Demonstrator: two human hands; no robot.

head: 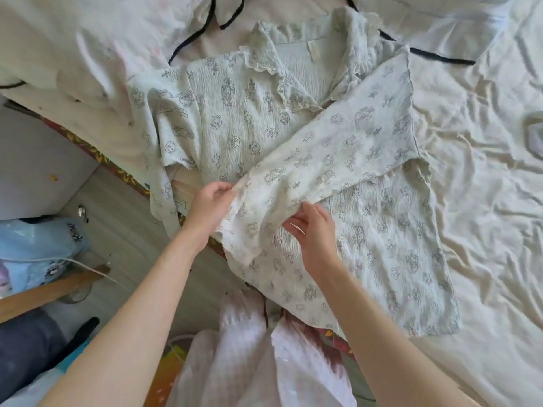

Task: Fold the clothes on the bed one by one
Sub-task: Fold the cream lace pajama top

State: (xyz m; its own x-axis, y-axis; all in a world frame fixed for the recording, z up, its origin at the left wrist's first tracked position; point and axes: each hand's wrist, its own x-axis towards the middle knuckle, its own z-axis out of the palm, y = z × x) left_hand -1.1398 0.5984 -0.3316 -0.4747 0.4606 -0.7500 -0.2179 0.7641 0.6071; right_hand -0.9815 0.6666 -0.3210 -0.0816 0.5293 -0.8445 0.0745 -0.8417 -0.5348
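A pale blue-green pyjama top (pixel 235 118) with a grey cross and cartoon print lies face up on the bed, its lace collar toward the far side. Its right sleeve (pixel 346 142) is folded diagonally across the chest. My left hand (pixel 210 202) pinches the lace cuff end of that sleeve near the bed's edge. A little to the right, my right hand (pixel 316 230) holds the sleeve's lower edge, with the thumb on top of the cloth. The left sleeve (pixel 164 160) hangs over the bed's edge.
The cream sheet (pixel 484 201) is wrinkled and stretches away to the right. White bedding with black piping (pixel 440 55) lies at the far side. A pale garment (pixel 533 136) peeks in at the right edge. Bags and a wooden bar (pixel 53 292) sit on the floor at left.
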